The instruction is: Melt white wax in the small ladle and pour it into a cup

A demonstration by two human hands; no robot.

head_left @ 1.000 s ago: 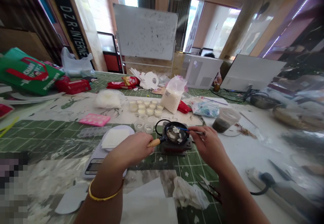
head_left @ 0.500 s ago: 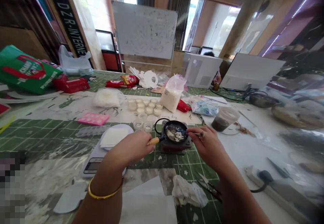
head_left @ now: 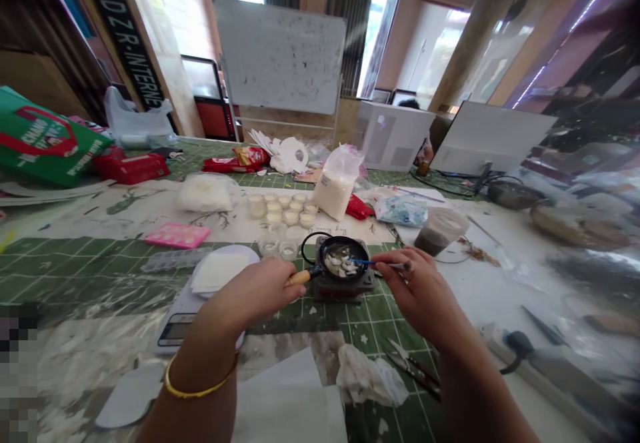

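While left hand (head_left: 260, 289) closes grip on wooden handle (head_left: 299, 277), small black pan (head_left: 343, 259) sits on burner (head_left: 345, 284), mid-surface. Right hand (head_left: 417, 286) pinches blue stirrer (head_left: 373, 263), tip among white flakes (head_left: 343, 265). Advice: steady pan, stir slowly, flakes stay inside rim.

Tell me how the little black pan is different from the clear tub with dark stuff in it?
The black pan is dark and shallow; the clear tub is see-through and deeper. The pan has a wooden handle gripped by the left hand; the tub has no handle and stands untouched. The pan holds white pieces stirred with a blue stick in the right hand; the tub holds dark brown material. Both are round and on the same table.
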